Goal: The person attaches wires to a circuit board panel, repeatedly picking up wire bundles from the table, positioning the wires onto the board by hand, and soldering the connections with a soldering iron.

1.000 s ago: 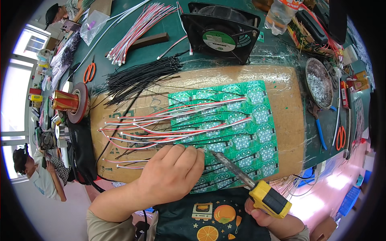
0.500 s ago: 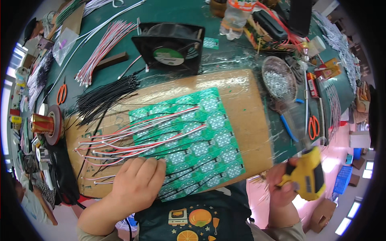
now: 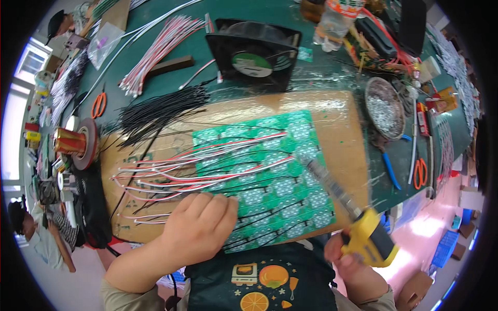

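My right hand (image 3: 345, 254) is wrapped round the handle of a yellow and black soldering gun (image 3: 372, 239), its metal nose slanting up and left over a green circuit board panel (image 3: 306, 132). The nose ends near the red and white wires (image 3: 249, 170) lying across the panel; whether it touches them I cannot tell. Curled and closed, my left hand (image 3: 199, 228) rests at the panel's lower left edge, and what its fingertips hold is hidden. Thin black wires (image 3: 272, 211) run over the panel too. Beneath lies a brown cardboard sheet (image 3: 345, 129).
A black fan (image 3: 254, 54) stands behind the cardboard. Left of it lie black wires (image 3: 166, 109), orange-handled scissors (image 3: 98, 105) and a reel (image 3: 89, 145). At right are a dish of small metal bits (image 3: 383, 111), blue-handled pliers (image 3: 390, 171) and more scissors (image 3: 420, 173).
The soldering gun has swung left and its nose has come down over the panel. My left hand stays at the panel's edge. The whole view has shifted, moving the scene rightward.
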`<state>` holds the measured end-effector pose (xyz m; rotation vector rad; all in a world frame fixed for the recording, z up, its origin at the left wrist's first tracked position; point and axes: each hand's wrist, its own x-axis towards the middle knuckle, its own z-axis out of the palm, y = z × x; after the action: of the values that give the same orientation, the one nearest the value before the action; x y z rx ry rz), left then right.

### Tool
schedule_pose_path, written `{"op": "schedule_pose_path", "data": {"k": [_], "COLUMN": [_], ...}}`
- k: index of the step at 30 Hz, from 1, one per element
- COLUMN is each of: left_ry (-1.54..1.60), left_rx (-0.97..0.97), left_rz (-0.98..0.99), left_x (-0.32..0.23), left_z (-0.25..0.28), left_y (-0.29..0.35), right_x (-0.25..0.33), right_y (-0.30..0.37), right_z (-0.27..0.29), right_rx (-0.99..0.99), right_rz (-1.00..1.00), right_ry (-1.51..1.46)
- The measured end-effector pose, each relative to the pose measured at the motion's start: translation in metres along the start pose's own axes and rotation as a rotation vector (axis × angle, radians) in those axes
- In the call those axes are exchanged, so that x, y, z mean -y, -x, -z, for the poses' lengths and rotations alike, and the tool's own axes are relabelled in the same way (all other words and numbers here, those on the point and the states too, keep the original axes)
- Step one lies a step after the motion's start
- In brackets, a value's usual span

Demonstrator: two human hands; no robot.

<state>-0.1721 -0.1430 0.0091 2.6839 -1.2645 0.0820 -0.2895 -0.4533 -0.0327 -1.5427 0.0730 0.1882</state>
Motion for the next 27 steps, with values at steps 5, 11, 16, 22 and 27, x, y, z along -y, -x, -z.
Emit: {"op": "schedule_pose_path", "data": {"k": [5,11,16,22,27], "left_ry": [0.005,-0.011,-0.009,-0.028,-0.008], "left_rx": [-0.060,-0.081,-0.081,-0.109,-0.083], "left_rz": [0.011,0.003,0.000,-0.033,0.001], "left_x": [-0.001,0.000,0.000,0.003,0.000], "left_z": [-0.004,-0.005,-0.005,-0.008,-0.006], "left_y": [0.002,0.004,0.004,0.003,0.003], "right_x": [-0.027,-0.036,-0.039,-0.039,-0.042], "right_y": [0.020,0.028,0.030,0.031,0.033], "right_z": [-0.019,-0.024,-0.024,-0.024,-0.023], "right_rx": [0.328,0.287,0.317,0.309,0.298], "right_rz": [-0.173,-0.210,-0.189,-0.200,-0.195], "right_ry": [-0.128,-0.013,0.038,0.048,0.100]}}
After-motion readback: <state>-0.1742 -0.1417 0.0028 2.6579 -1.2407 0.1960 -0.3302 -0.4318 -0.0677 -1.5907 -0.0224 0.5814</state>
